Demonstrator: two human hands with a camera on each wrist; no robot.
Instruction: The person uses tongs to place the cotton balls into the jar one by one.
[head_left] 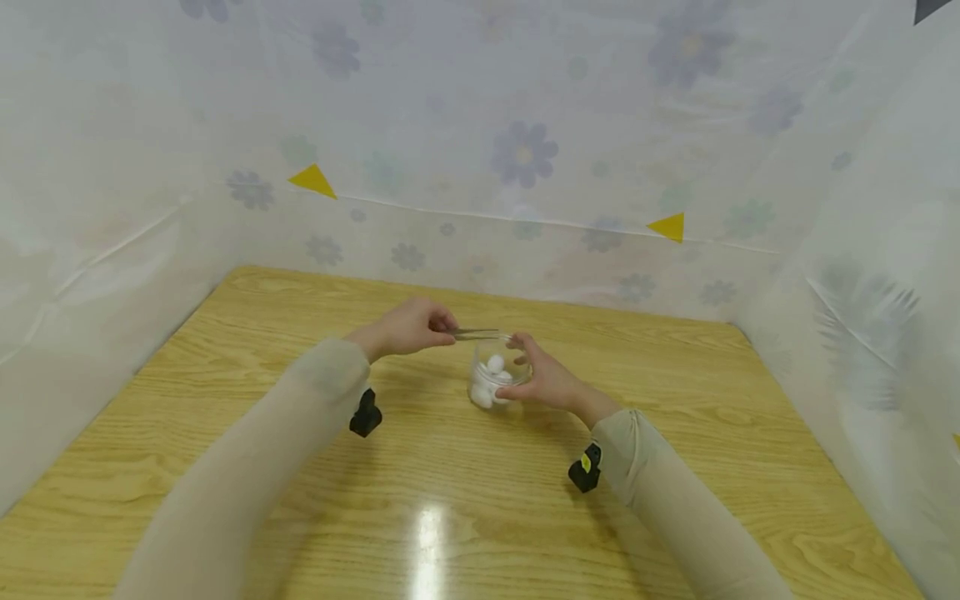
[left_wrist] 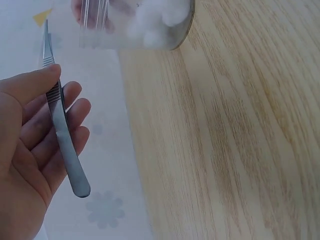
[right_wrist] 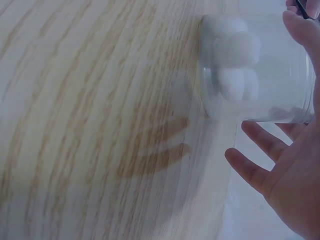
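My left hand pinches a pair of metal tweezers between thumb and fingers. The tweezers lie nearly level in the head view, their tips over the mouth of a clear glass jar. Several white cotton balls fill the lower part of the jar, which stands upright on the table. My right hand holds the jar from its right side near the rim, thumb on the near side and fingers round the far side. Nothing shows between the tweezer tips.
The wood-grain table ends at a pale flowered sheet at the back and similar sheeting at the sides. Yellow triangles mark the back sheet. Black wrist cameras hang under both sleeves. A feather print is at the right.
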